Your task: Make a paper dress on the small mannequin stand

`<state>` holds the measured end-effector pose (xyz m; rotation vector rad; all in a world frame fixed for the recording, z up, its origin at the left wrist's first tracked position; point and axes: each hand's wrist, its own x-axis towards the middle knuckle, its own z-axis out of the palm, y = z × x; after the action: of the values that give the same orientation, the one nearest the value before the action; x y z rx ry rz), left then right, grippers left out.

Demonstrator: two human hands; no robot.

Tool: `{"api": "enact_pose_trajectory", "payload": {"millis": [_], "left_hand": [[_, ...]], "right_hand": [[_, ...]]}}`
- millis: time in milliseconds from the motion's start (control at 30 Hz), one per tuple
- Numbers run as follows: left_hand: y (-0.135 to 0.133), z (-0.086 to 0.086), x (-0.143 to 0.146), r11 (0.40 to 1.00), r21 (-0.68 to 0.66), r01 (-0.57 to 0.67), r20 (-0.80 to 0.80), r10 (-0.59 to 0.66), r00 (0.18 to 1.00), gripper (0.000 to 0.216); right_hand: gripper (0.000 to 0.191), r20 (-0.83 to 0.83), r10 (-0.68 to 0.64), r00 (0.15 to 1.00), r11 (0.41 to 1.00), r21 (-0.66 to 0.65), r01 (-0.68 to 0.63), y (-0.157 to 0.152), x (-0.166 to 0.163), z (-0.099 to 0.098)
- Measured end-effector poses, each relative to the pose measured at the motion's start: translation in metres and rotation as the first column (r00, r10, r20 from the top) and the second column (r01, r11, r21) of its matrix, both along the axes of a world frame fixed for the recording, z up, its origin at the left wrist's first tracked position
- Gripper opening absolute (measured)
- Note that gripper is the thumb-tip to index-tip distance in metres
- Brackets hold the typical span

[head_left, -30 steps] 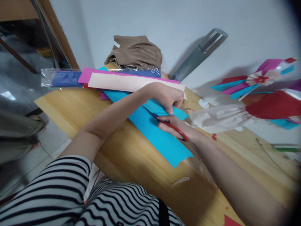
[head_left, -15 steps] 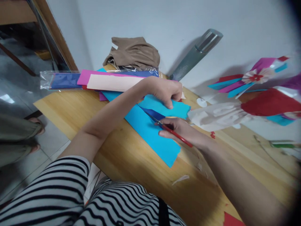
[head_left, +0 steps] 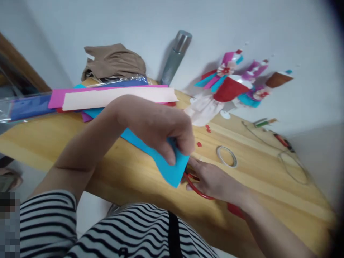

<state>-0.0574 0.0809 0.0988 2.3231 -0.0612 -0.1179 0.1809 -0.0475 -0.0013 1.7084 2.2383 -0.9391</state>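
Blue paper [head_left: 173, 175], pinched in the left hand [head_left: 163, 123] over the worktop [head_left: 126, 179], close beside red-handled scissors [head_left: 197, 192] gripped in the right hand [head_left: 212, 179]; best held taut and flat for a clean, even cut.

A plain, pale wall [head_left: 134, 21] rises behind the counter [head_left: 268, 190], meeting its far edge. At the right end a greyer wall [head_left: 319, 150] stands at an angle to it. The counter is light wood, its grain and paler bands running lengthwise. Beyond its left end is a brown wooden post [head_left: 24, 66] with a dark, blurred space past it. Grey floor [head_left: 29, 173] shows below. Light is dim, shadows soft, darkest along the near edge.
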Motion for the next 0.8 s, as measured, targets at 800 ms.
{"api": "enact_pose_trajectory", "payload": {"millis": [800], "left_hand": [[-0.034, -0.082, 0.042, 0.813, 0.510, -0.280, -0.067, 0.362, 0.930, 0.008]], "right_hand": [[0.039, -0.806, -0.341, 0.483, 0.939, -0.311, 0.145, -0.008, 0.007, -0.040]]}}
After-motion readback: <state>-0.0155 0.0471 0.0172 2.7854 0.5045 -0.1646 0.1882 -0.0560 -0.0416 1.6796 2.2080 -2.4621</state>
